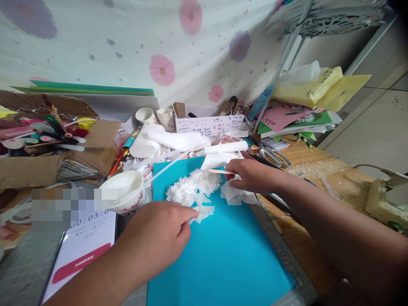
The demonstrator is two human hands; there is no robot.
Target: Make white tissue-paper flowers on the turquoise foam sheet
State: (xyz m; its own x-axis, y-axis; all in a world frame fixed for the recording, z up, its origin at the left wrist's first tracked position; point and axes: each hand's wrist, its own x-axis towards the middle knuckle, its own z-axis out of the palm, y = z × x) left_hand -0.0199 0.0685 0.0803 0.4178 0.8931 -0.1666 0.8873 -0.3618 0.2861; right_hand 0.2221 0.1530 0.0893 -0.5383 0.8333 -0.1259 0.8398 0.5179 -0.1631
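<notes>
My left hand (164, 227) rests its outstretched index finger on a small white tissue paper piece (205, 213) lying on the blue sheet (219, 255). Its other fingers are mostly hidden. A thin wooden stick (219, 171) is pinched in my right hand (247, 174), its tip pointing left over a heap of crumpled white tissue (205, 180). Another white tissue clump (182, 191) joins that heap on the left. Beneath my right hand lie loose tissue squares (234, 193), partly hidden by it. A white paper cup (123, 193) stands left of the sheet.
A phone showing a timer (84, 250) lies at left on the cutting mat (138, 293). Behind it sits a cardboard box (28, 172) of pens and other items. White paper rolls (178, 138) and two paper cups fill the back. Scissors (274, 156) lie right; a power strip (387, 202) sits far right.
</notes>
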